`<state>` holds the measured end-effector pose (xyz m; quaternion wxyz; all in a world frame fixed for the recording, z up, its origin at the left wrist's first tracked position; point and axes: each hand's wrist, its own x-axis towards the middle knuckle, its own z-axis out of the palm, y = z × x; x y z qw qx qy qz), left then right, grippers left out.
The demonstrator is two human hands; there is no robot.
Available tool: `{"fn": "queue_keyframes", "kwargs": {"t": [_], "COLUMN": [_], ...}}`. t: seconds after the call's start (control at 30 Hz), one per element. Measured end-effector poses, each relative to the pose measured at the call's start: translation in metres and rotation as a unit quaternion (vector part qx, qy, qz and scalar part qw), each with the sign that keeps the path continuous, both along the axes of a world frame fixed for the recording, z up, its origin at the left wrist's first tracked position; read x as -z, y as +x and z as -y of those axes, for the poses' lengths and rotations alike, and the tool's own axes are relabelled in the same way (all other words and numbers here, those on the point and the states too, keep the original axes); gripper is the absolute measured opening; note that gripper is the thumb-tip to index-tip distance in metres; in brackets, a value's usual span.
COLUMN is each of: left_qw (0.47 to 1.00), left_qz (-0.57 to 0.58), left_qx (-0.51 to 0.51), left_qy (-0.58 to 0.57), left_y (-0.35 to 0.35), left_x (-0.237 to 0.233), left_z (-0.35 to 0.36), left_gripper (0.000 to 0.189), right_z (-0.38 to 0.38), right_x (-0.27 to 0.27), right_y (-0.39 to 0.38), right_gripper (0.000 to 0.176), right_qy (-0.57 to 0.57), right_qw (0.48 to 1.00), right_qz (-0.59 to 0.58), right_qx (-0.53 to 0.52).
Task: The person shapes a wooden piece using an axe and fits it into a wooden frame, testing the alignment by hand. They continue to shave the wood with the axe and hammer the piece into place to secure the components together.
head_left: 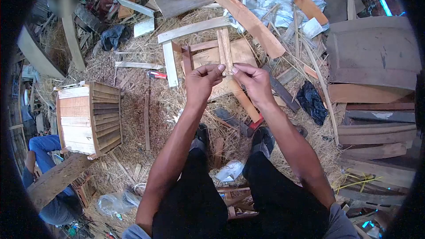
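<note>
Nearest the lens, dark trousers [195, 203] are seen at 6 o'clock, knees apart, with both bare forearms stretched up from them toward the centre. At the centre the left hand [201, 82] and right hand [254, 82] are brought together, fingers curled narrow, and a wooden slat [225, 51] is pinched at its lower end between the fingertips of both. The slat is held upright, pointing to 12 o'clock, above a pale board [206, 57] lying on the ground (whether it is one strip or two pressed side by side cannot be told).

The grip is judged thin: only the fingertips are used, so the slat could be twisted out and lost in the straw [146, 106]. Splinters could be picked up from the rough edges by bare skin. A hammer [248, 126] is left just beside the shoes [263, 139], where it could be kicked or trodden on.

The ground is covered all over with straw and offcuts. A slatted crate [90, 117] is set at 9 o'clock, and past it, at 8 o'clock, another person's jeans [44, 146] are glimpsed. A long plank [241, 15] is laid across at 12 o'clock, grey panels [376, 48] are stacked at 2 o'clock, and a black bag [312, 102] is dropped at 3 o'clock. No bench is seen.
</note>
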<state>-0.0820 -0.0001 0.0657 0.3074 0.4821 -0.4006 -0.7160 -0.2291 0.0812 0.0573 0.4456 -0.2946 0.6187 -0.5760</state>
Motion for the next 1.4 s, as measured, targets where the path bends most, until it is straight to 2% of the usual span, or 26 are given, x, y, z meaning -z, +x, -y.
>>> {"fn": "queue_keyframes", "kwargs": {"t": [0.4,0.97,1.23,1.33,1.4], "left_qw": [0.999,0.997,0.999,0.996,0.988], "left_qz": [0.002,0.015,-0.010,0.020,0.069], "left_qx": [0.037,0.069,0.015,0.049,0.121], "left_qy": [0.033,0.034,0.049,0.077,0.060], "left_y": [0.004,0.005,0.024,0.022,0.012], "left_x": [0.002,-0.007,0.012,0.035,0.041], "left_z": [0.006,0.010,-0.014,-0.041,-0.061], "left_gripper": [0.024,0.026,0.029,0.027,0.024], "right_z": [0.002,0.011,-0.019,-0.048,-0.075], "right_x": [0.001,-0.011,0.010,0.032,0.050], "right_y": [0.001,-0.013,-0.022,-0.025,-0.028], "right_gripper": [0.021,0.029,0.028,0.026,0.024], "right_qy": [-0.018,0.058,0.048,0.063,0.054], "right_qw": [0.999,0.996,0.998,0.997,0.997], "right_qz": [0.033,0.057,0.036,0.041,0.051], "right_qx": [0.005,-0.024,-0.015,0.018,0.033]}}
